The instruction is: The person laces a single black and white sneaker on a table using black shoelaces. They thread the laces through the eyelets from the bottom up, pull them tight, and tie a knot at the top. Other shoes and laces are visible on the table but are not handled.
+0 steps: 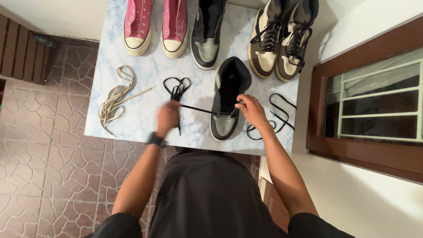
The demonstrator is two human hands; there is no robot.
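On the pale blue marbled tabletop point(145, 119), left to right:

- Loose beige flat lace point(115, 99), bundled, lying at the left side, touching nothing else.
- Pair of pink canvas high-tops with cream toe caps point(156, 24) at the far edge, toes pointing near.
- Left hand point(168, 117), dark watch band on the wrist, closed in a pinch on one end of a black flat shoelace point(196, 109). Lace runs taut from the pinch rightward to the shoe. Slack of that end loops on the table just beyond the hand.
- Single black-and-grey high-top sneaker point(206, 37) at the far edge, unlaced.
- Matching black-and-grey high-top sneaker with grey toe point(228, 99), near centre, toe pointing near. This is the one being worked on.
- Right hand point(251, 110) on the shoe's right side at the eyelets, fingers curled and pinching there; exact grip on the lace hard to tell.
- Other lace end point(275, 117) lies in loops right of the shoe.
- Pair of brown-and-cream laced high-tops point(282, 37) at the far right.
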